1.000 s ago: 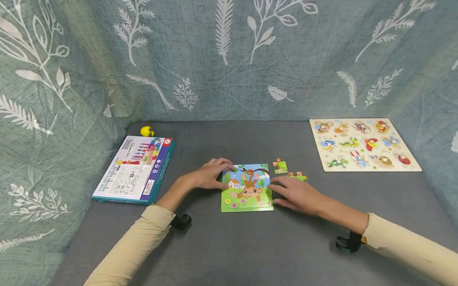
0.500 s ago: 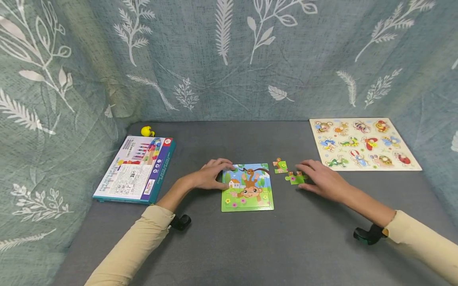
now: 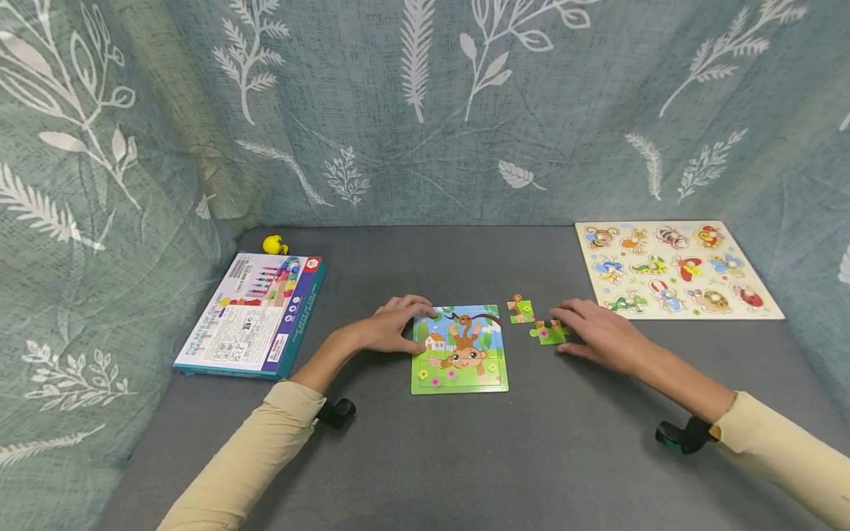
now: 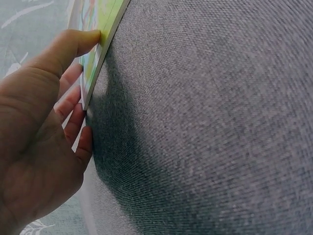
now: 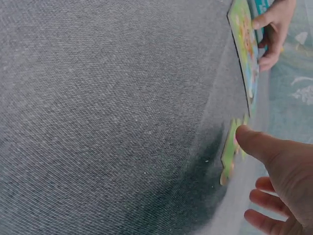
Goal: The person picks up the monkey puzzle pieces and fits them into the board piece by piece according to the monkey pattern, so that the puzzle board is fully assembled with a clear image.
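A square monkey jigsaw puzzle point(image 3: 462, 358) lies flat near the table's middle. My left hand point(image 3: 390, 326) holds its upper left corner, thumb on the left margin and fingertips at the top edge. In the left wrist view the thumb lies over the board point(image 4: 103, 22). To the puzzle's right, my right hand point(image 3: 600, 335) has thumb and index finger at opposite edges of a green jigsaw piece point(image 3: 546, 335) with a pink flower. Its thumb point(image 5: 252, 139) overlaps that piece in the right wrist view. Another green and brown jigsaw piece point(image 3: 522, 310) lies just beyond.
A wooden insect peg puzzle board point(image 3: 637, 279) lies at the back right. At the left is a boxed toy point(image 3: 239, 321), with a small yellow object point(image 3: 273, 244) behind it. A patterned curtain point(image 3: 425, 147) hangs along the table's back.
The right hand has moved from the monkey puzzle's right edge to the flowered jigsaw piece, holding still there over the last half second. The left hand has stayed put.
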`<state>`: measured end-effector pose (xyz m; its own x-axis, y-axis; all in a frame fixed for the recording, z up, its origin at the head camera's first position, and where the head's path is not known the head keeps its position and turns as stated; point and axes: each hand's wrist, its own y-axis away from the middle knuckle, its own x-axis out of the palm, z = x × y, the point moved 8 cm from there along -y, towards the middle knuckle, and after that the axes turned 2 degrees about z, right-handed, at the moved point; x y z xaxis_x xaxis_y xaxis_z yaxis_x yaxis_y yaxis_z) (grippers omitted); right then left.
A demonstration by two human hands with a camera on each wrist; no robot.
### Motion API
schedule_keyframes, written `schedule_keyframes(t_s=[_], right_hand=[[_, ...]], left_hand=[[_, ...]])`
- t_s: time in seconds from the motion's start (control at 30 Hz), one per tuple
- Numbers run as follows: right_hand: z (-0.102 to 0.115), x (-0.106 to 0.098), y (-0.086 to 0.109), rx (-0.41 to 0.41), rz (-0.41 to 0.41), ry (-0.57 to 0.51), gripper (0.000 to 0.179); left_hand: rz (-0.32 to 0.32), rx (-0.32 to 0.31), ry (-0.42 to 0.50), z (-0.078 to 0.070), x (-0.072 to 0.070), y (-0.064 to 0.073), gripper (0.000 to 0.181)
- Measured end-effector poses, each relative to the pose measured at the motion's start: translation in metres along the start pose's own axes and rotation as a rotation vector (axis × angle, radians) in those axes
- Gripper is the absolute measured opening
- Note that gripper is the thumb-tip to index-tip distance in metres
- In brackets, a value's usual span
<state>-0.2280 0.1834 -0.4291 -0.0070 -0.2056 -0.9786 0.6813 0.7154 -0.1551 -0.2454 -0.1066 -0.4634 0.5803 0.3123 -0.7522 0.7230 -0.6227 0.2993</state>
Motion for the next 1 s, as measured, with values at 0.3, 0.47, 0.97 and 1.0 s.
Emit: schedule_keyframes(t_s=[0.3,0.47,0.97,1.0], right_hand=[[-0.004,-0.016,-0.004,-0.012,-0.06,0.033,0.058],[-0.006,-0.017,-0.006,-0.026,-0.055,0.033,0.057],[-0.007,-0.007,-0.007,-0.011,0.035,0.02,0.056],[-0.007,-0.006,-0.007,-0.015,0.034,0.022,0.056]], left_hand=[[0.0,0.01,-0.003,-0.002,-0.001,0.0,0.056],[-0.004,0.026,0.006,-0.002,-0.001,0.001,0.056],[-0.017,0.038,0.016,0.001,-0.001,0.0,0.056],[-0.017,0.038,0.017,0.001,-0.001,0.0,0.056]])
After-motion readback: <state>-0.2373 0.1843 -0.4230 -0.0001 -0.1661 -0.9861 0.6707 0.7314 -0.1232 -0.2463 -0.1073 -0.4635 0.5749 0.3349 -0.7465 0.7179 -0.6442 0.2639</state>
